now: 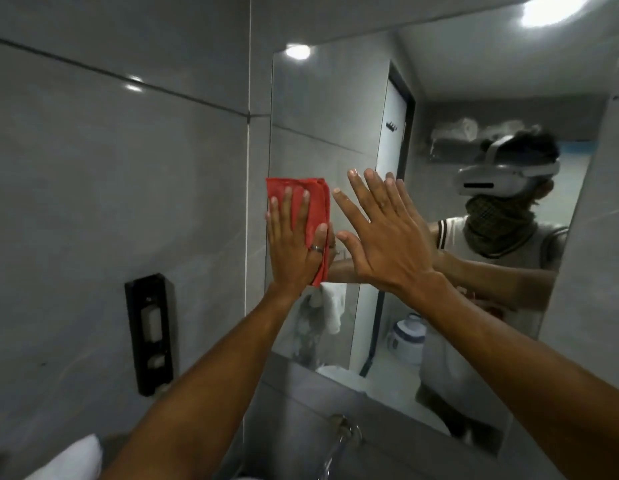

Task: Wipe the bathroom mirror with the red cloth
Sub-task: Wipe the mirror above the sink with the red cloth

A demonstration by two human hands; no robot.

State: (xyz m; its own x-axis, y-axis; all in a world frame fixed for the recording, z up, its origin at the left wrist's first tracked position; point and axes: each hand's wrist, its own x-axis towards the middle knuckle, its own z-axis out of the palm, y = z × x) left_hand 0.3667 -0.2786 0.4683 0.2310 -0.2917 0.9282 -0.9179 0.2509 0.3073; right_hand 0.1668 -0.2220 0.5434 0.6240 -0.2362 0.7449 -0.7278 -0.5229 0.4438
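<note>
Dim, greyish light; a ceiling lamp (550,8) glares on glossy tiles (93,168); edges bend, perhaps slightly blurred.

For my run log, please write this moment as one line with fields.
task: wipe mirror | left hand: flat, pressing red cloth at mirror's left edge | right hand: open, bare, on or near glass | cloth: folded

Mirror (474,98) glass open above and right of both flat-pressed hands, left hand (290,244) pinning red cloth (313,206) at the left edge hard by the tiled side wall (110,185), right hand (380,237) just beside it, black wall fixture (150,332) and faucet (342,434) crowding below.
</note>
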